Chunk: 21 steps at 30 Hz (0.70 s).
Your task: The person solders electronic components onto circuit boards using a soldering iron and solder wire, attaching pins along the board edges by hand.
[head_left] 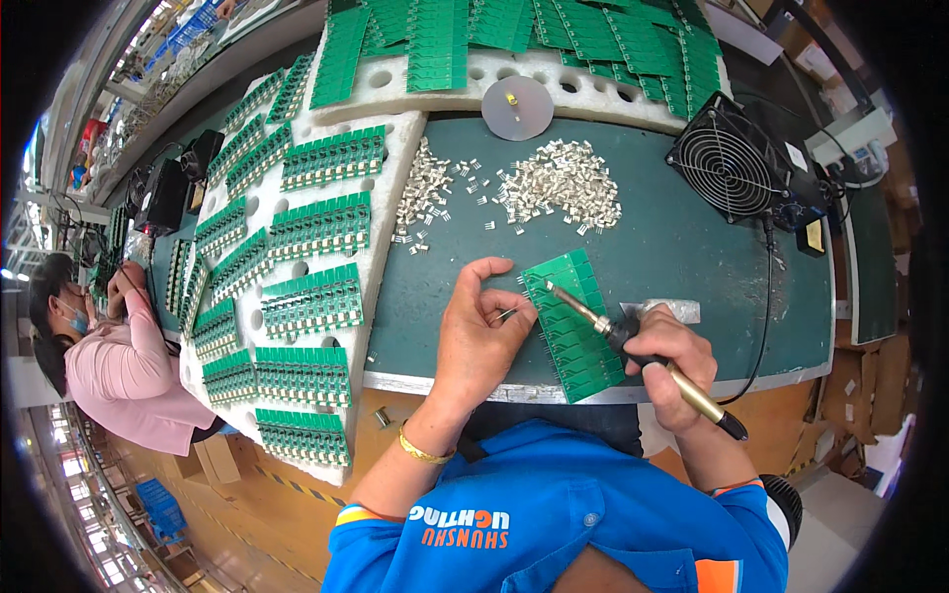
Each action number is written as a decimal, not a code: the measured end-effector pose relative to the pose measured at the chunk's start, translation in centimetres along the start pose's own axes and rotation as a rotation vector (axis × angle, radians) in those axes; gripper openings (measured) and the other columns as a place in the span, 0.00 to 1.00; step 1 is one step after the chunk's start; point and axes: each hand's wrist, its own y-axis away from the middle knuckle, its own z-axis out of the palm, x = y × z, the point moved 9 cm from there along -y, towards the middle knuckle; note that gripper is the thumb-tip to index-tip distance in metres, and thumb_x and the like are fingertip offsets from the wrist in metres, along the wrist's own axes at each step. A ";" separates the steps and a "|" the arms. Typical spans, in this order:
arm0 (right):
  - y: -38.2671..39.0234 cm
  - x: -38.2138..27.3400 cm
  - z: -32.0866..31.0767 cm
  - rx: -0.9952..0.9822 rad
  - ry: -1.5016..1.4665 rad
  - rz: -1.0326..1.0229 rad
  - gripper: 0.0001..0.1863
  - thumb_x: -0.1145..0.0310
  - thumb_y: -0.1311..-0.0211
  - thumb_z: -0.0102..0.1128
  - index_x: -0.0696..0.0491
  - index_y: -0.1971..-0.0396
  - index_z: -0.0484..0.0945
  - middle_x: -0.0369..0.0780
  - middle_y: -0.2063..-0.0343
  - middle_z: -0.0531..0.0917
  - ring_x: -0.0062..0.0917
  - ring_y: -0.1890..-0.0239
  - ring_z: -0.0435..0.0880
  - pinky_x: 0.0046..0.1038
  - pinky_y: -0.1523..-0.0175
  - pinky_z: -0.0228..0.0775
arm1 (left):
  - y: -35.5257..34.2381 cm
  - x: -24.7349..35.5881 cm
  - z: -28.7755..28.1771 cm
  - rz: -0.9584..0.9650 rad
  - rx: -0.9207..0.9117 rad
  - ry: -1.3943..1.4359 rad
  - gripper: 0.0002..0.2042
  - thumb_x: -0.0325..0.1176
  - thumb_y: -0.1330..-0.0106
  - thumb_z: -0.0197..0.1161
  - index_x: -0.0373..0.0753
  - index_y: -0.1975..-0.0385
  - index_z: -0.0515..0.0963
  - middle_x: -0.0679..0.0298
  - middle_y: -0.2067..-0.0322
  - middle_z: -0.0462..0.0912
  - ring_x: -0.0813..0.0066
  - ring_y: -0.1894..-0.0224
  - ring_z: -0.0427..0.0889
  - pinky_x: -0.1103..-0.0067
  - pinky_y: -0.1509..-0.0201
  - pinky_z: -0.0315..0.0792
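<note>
My right hand (680, 361) is closed around the handle of a soldering iron (623, 336). Its metal tip rests at or just over the upper left part of a green circuit board panel (583, 358), which lies slanted near the table's front edge with rows of pins along its left side. Beside that edge, the fingers of my left hand (479, 331) pinch a thin solder wire (509, 313), mostly hidden by the fingers. Beyond the panel lie a large heap of small white connectors (559, 186) and a smaller heap of connectors (420, 193).
White foam (400, 148) on the left carries rows of populated boards (316, 296); bare green boards (435, 44) cover the far foam. A round spool (518, 107) stands behind the connectors. At right are a black fan (727, 163) and a cable. Another person (133, 361) works at far left.
</note>
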 end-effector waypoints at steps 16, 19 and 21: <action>0.0 -0.3 1.8 -0.138 0.075 -0.024 0.12 0.74 0.56 0.60 0.55 0.67 0.79 0.38 0.83 0.77 0.27 0.82 0.70 0.31 0.69 0.59 | 0.0 -0.3 0.1 0.016 0.019 0.091 0.23 0.20 0.40 0.64 0.36 0.46 0.65 0.67 0.72 0.82 0.93 0.78 0.64 0.89 0.76 0.60; 0.0 -0.3 1.8 -0.142 0.089 -0.026 0.12 0.74 0.56 0.60 0.55 0.67 0.80 0.38 0.82 0.77 0.27 0.83 0.70 0.31 0.69 0.59 | -0.1 -0.2 0.1 0.011 0.019 0.061 0.22 0.20 0.40 0.64 0.36 0.46 0.65 0.67 0.72 0.82 0.93 0.78 0.65 0.89 0.76 0.60; -0.1 -0.5 1.8 -0.144 0.099 -0.028 0.12 0.74 0.56 0.61 0.55 0.67 0.80 0.38 0.82 0.77 0.27 0.83 0.70 0.31 0.69 0.59 | -0.1 -0.3 0.2 0.008 0.016 0.081 0.22 0.20 0.40 0.64 0.36 0.47 0.65 0.67 0.72 0.82 0.92 0.78 0.64 0.89 0.76 0.60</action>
